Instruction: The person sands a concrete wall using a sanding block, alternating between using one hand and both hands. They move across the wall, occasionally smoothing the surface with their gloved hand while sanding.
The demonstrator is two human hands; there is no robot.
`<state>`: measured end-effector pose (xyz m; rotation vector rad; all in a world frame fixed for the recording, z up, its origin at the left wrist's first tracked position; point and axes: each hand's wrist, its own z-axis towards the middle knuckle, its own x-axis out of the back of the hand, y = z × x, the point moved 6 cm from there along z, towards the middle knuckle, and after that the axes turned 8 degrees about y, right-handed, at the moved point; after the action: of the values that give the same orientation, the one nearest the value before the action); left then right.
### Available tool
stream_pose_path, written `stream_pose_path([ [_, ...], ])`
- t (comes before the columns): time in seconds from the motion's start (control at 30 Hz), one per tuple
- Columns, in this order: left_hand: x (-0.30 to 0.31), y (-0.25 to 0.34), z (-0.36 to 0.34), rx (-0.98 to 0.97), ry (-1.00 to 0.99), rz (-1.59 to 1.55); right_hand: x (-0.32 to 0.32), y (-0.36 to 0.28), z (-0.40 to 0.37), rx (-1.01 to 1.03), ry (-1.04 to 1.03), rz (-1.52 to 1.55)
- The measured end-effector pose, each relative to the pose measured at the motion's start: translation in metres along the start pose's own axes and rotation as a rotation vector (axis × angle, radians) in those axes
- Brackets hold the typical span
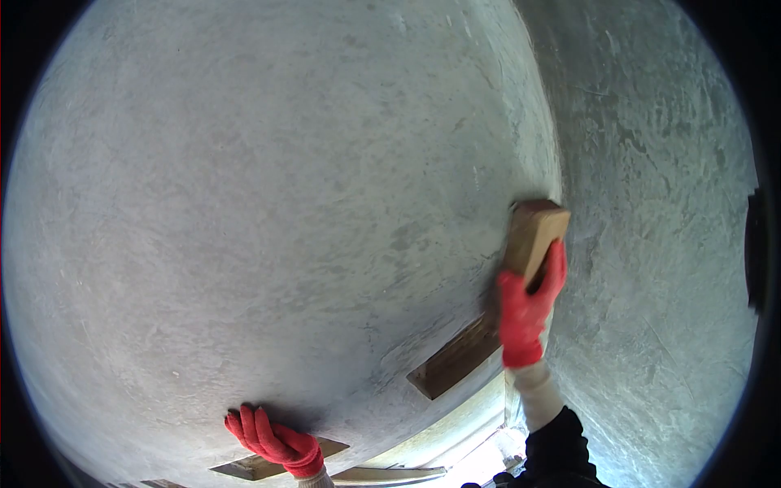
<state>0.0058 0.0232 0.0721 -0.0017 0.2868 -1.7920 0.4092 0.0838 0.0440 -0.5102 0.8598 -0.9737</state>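
Observation:
My right hand (pixel 529 313), in a red glove, is wrapped round a wooden block (pixel 533 236). The block is light on its side and reddish brown at its far end. It lies against the grey plastered surface (pixel 285 203), beside the corner where that surface meets another. My left hand (pixel 272 439), also red-gloved, is at the lower edge of the view. Its fingers are stretched out on the plaster and hold nothing. Slight motion blur softens the right hand.
A long rectangular recess (pixel 455 358) is cut in the plaster left of my right hand. Another recess (pixel 252 467) sits under my left wrist. A rough grey wall (pixel 651 244) runs down the right. Bright light comes from an opening (pixel 480 459) at the bottom.

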Motion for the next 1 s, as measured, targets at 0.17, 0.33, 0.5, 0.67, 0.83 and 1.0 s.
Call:
stream_pose_path([
  [0.17,0.001,0.002,0.002,-0.007,-0.009,0.003,-0.006,-0.088,-0.109,0.725,-0.453,0.182],
  [0.33,-0.002,0.005,0.001,0.033,-0.075,-0.038,-0.006,-0.080,-0.064,0.710,-0.478,0.048],
  [0.5,-0.008,0.006,-0.002,0.026,-0.054,0.004,-0.011,-0.004,0.023,0.096,-0.071,0.050],
  [0.67,-0.010,0.010,-0.002,0.017,-0.061,0.022,-0.004,-0.063,-0.048,0.354,-0.101,0.025],
  [0.83,-0.010,0.012,-0.001,0.037,-0.065,0.017,-0.007,-0.102,-0.098,0.879,-0.575,0.176],
  [1.0,-0.011,0.011,-0.004,0.045,-0.042,0.030,-0.003,-0.022,0.001,0.362,-0.086,-0.029],
])
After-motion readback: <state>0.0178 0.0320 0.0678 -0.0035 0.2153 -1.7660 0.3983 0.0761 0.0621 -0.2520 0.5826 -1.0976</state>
